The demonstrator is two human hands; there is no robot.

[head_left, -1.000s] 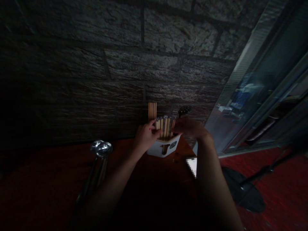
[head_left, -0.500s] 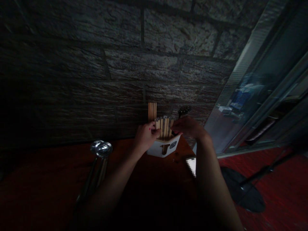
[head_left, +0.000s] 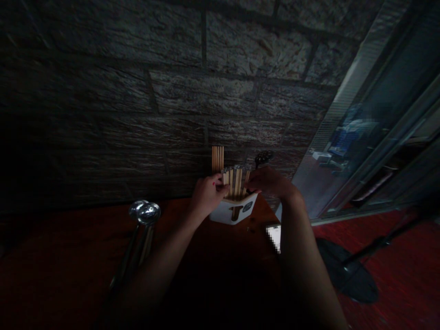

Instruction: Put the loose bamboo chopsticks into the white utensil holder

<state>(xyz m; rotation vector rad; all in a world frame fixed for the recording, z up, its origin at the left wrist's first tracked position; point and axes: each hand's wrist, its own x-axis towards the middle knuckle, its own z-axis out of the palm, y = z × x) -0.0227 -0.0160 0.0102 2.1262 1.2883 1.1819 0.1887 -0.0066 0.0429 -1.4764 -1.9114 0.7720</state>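
A white utensil holder [head_left: 233,211] stands at the back of a dark red table, against a stone wall. Wooden chopsticks [head_left: 235,182] stick up out of it, and a taller bunch of chopsticks [head_left: 217,159] rises at its left. My left hand [head_left: 207,195] is curled against the holder's left side, fingers closed round the chopsticks there. My right hand [head_left: 268,181] hovers over the holder's right rim, its fingertips pinched on the chopstick tips. A dark slotted utensil head [head_left: 263,158] shows behind my right hand.
Two shiny metal ladles [head_left: 144,212] lie on the table [head_left: 68,256] to the left, handles pointing toward me. A glass door frame [head_left: 343,137] runs along the right. A dark round stand base [head_left: 350,275] sits on the red floor at the lower right.
Hardly anything differs: my right hand's fingers shift slightly at the chopstick tips, and my left hand stays in place on the holder.
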